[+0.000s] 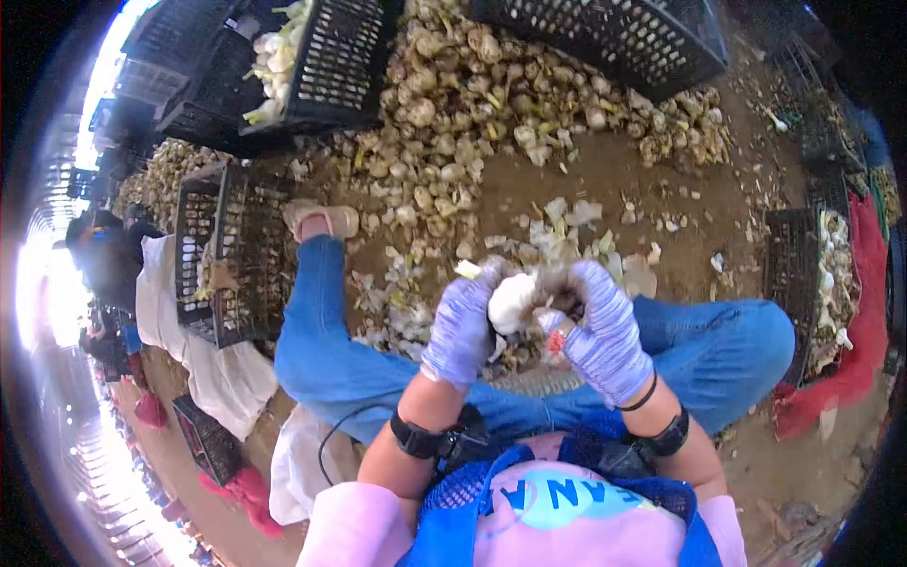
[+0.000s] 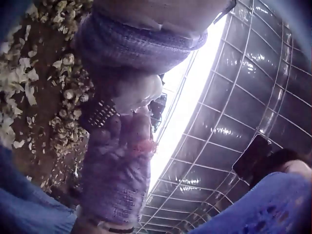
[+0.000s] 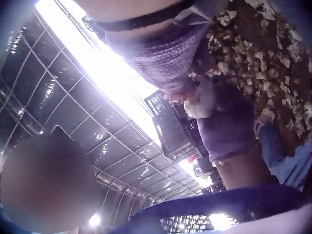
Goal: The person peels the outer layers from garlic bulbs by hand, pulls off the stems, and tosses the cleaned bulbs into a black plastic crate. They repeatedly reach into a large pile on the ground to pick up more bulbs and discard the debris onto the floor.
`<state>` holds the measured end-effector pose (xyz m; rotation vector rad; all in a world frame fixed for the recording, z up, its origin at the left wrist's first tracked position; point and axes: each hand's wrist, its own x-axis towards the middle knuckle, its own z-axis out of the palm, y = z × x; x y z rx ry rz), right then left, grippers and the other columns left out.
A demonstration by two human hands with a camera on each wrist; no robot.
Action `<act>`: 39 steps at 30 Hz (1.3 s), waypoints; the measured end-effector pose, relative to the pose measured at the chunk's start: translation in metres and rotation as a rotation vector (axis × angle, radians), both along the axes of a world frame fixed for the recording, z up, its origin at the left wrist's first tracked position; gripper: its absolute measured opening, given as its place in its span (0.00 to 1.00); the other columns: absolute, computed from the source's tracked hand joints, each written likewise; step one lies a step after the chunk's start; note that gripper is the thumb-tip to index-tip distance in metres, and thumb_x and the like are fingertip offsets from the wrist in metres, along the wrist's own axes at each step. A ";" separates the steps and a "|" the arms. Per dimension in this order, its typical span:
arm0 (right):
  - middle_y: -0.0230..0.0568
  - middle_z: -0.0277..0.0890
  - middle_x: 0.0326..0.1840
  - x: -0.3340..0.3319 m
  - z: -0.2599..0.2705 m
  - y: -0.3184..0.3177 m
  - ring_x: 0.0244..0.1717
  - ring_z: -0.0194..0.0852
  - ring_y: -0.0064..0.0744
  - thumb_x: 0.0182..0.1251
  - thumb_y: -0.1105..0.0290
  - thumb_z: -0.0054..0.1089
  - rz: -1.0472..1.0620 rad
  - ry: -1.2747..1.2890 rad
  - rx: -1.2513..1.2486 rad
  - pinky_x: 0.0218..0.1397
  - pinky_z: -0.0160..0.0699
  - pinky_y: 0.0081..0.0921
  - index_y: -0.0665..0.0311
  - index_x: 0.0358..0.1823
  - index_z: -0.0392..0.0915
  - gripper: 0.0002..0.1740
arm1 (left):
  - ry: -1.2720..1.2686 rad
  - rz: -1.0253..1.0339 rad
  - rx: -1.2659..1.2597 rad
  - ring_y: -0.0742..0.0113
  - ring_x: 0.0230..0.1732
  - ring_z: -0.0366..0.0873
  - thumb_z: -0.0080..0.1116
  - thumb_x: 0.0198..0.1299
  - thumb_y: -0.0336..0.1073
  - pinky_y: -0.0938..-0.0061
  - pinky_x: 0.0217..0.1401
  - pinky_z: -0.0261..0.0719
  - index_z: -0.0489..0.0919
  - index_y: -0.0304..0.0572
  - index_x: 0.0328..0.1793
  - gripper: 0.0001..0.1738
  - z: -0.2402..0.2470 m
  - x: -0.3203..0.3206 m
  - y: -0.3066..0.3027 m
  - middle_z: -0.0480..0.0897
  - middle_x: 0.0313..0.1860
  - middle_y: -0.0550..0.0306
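Note:
A white garlic bulb (image 1: 512,300) is held between both gloved hands above the lap. The left hand (image 1: 460,323) grips it from the left, fingers curled round its far side. On the other side, the right hand (image 1: 602,329) has its curled fingers and thumb against the bulb, with brown, dirty-looking fingertips. Both hands wear purple-white knitted gloves; a red patch (image 1: 556,341) shows near the right thumb. In the left wrist view the bulb (image 2: 141,92) sits between the two gloves. The right wrist view shows the bulb (image 3: 199,106) beside the red patch, partly covered by fingers.
A large heap of garlic bulbs (image 1: 444,104) lies ahead on the dirt floor. Loose skins (image 1: 557,231) are scattered before the lap. Black crates stand at the front left (image 1: 340,66), front right (image 1: 614,38), left (image 1: 231,255) and right (image 1: 792,283). Bent legs in jeans (image 1: 326,321) flank the hands.

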<state>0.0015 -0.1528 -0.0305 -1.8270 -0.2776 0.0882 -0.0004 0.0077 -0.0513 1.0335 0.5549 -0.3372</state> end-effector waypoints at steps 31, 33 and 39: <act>0.51 0.70 0.51 0.039 -0.136 -0.024 0.55 0.67 0.41 0.54 0.63 0.52 0.101 0.662 -0.072 0.59 0.62 0.31 0.69 0.53 0.68 0.26 | 0.200 -0.169 1.636 0.44 0.62 0.63 0.69 0.38 0.43 0.67 0.62 0.66 0.54 0.40 0.66 0.50 -0.156 0.316 0.110 0.57 0.65 0.37; 0.47 0.71 0.52 0.041 -0.130 -0.024 0.56 0.66 0.39 0.57 0.63 0.49 0.024 0.741 0.115 0.59 0.62 0.29 0.70 0.56 0.66 0.26 | 0.087 -0.071 1.584 0.44 0.62 0.62 0.70 0.36 0.41 0.68 0.63 0.65 0.55 0.38 0.66 0.50 -0.141 0.283 0.108 0.58 0.63 0.35; 0.40 0.71 0.50 0.052 -0.084 -0.011 0.50 0.70 0.28 0.61 0.57 0.50 -0.083 0.452 0.277 0.52 0.69 0.24 0.68 0.57 0.66 0.27 | -0.209 -0.110 0.170 0.67 0.49 0.71 0.72 0.35 0.30 0.73 0.54 0.72 0.63 0.39 0.59 0.41 -0.038 0.127 0.034 0.71 0.49 0.57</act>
